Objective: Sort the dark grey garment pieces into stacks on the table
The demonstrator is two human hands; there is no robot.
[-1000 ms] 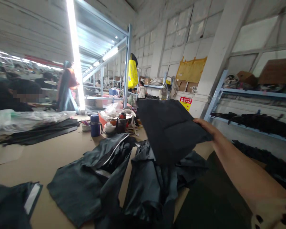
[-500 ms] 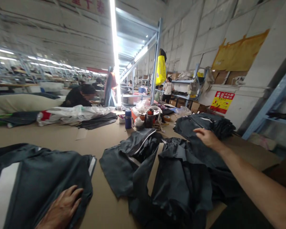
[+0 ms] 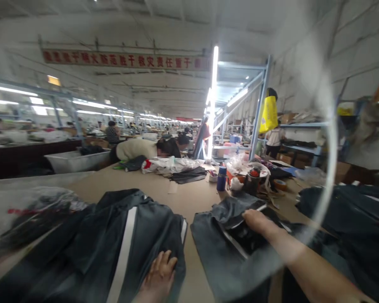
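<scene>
Left hand (image 3: 159,269): on striped garment (image 3: 148,229), fingers slightly apart.
Right hand (image 3: 259,222): at crumpled garment (image 3: 210,229); cannot tell whether fingers clamp cloth.
Table (image 3: 185,203): beneath both.

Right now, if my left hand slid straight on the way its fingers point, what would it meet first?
Your left hand, resting on the dark garment, would probably meet the short white strip at the garment's right edge first, then the brown tabletop, though depth is unclear.
</scene>
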